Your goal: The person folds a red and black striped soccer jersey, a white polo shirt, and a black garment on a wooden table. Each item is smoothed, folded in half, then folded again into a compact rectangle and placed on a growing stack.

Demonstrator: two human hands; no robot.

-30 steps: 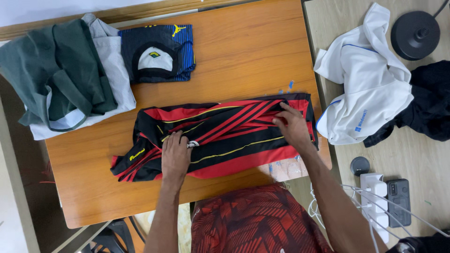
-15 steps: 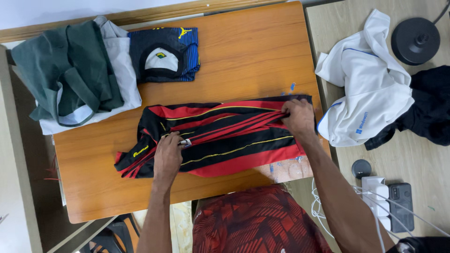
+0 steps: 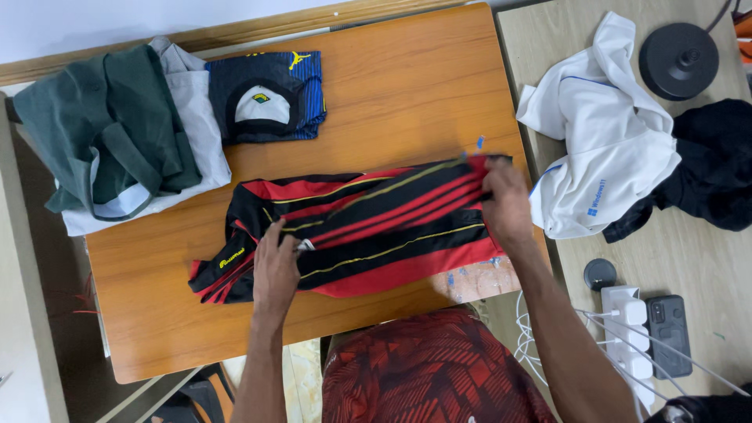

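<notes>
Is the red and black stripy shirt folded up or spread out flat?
Partly folded. The red and black striped jersey lies in a long doubled band on the orange wooden table, the left hand and right hand pressing its ends.

A small white neck label (image 3: 305,245) lies on the red-and-black jersey (image 3: 376,227), just beside the left hand (image 3: 275,269). Far right, a dark phone (image 3: 668,325) lies screen-up beside a white power strip (image 3: 627,329).

Left hand (image 3: 276,270) and right hand (image 3: 507,207) press a red-black jersey (image 3: 368,231) on the table (image 3: 407,86).

Bright even light, soft shadows, sharp
</notes>
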